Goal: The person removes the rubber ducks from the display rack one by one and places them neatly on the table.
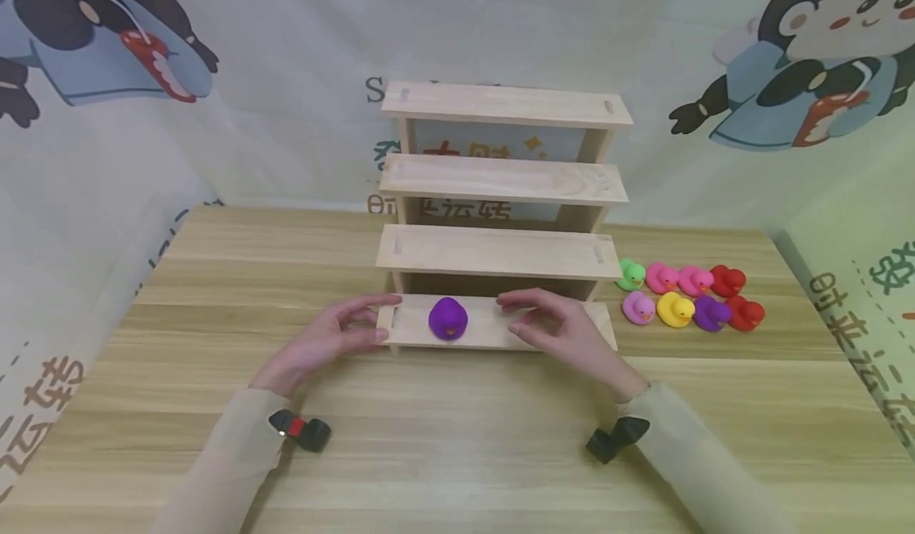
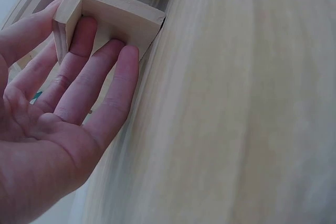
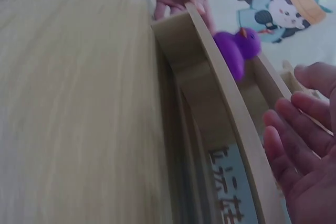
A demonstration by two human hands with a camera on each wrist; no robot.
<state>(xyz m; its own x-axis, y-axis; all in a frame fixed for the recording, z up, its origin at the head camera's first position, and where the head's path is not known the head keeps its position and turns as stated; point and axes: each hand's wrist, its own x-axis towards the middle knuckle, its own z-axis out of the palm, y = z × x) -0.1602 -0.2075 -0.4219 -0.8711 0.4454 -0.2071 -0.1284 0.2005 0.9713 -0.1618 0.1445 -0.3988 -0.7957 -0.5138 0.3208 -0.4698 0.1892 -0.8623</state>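
Note:
A purple rubber duck (image 1: 448,319) sits on the lowest board of a stepped wooden shelf (image 1: 496,249), left of its middle. My left hand (image 1: 332,334) holds the left end of that board. In the left wrist view, several fingertips (image 2: 128,59) touch the side panel under the board. My right hand (image 1: 561,331) hovers over the right part of the same board with loosely bent fingers and nothing in them. In the right wrist view, the purple duck (image 3: 233,56) stands apart from my right hand (image 3: 310,145).
Right of the shelf, two rows of rubber ducks lie on the wooden table (image 1: 443,439): a green duck (image 1: 631,275), a yellow duck (image 1: 675,310), another purple duck (image 1: 712,313), plus pink and red ones. A printed cloth (image 1: 286,121) hangs behind.

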